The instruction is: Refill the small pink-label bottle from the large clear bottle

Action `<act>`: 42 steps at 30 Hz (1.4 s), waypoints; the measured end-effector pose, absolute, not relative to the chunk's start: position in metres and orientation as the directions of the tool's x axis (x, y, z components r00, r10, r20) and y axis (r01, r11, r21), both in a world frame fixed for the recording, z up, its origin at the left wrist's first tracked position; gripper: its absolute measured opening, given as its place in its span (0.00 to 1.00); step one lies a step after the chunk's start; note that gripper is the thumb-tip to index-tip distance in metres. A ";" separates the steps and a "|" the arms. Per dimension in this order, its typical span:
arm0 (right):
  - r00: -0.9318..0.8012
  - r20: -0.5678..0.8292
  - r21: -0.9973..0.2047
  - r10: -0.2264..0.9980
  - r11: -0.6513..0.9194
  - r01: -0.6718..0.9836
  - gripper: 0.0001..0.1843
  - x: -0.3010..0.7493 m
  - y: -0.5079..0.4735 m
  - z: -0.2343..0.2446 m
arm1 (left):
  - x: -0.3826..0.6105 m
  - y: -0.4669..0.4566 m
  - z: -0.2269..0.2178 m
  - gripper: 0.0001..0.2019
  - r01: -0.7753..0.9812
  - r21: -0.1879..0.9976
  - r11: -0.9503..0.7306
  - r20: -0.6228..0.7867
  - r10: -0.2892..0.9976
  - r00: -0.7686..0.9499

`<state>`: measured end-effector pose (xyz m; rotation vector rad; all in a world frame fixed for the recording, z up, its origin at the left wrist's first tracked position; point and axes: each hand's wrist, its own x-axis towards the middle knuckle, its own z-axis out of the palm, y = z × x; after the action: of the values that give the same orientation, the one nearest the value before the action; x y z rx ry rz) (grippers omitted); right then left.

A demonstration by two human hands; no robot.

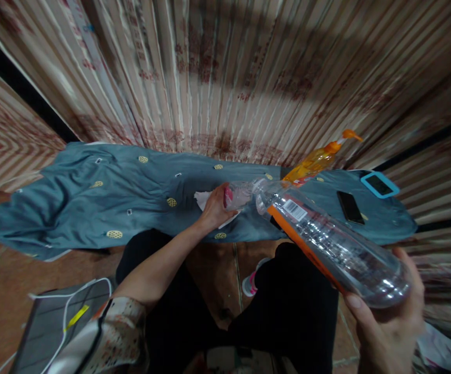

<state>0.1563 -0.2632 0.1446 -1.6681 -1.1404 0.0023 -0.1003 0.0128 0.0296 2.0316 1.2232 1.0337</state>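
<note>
a teal patterned cloth (73, 192) spreads out, white paper (202, 199) on it beneath the left hand (213, 210), which grips a small clear bottle (243, 193). its mouth is at the neck of a big, tilted clear bottle (330, 244). beyond are an orange pump bottle (313, 162) and dark phone (350, 207); the right hand (391, 317) clasps the big bottle's base.

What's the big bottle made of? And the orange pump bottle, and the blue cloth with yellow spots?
The big bottle: probably glossy plastic, since it's see-through with bright highlights.
The orange pump bottle: likely shiny, see-through plastic too, though glass is possible.
The blue cloth: smooth fabric, softly creased; I can't tell which fibre.
</note>
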 end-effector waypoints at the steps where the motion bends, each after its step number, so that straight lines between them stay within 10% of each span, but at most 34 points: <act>1: 0.550 0.501 -0.751 0.668 0.021 0.660 0.66 0.156 -0.263 0.145 | -0.100 0.013 0.029 0.48 0.472 0.764 -0.440 0.337 0.896 0.290; 42: 0.525 0.518 -0.750 0.675 0.064 0.658 0.66 0.155 -0.261 0.124 | -0.103 0.011 0.034 0.44 0.484 0.779 -0.400 0.300 0.914 0.272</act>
<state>0.1546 -0.2611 0.1237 -1.6241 -1.1567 0.0182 -0.1034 0.0109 0.0337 1.9952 1.2549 1.0164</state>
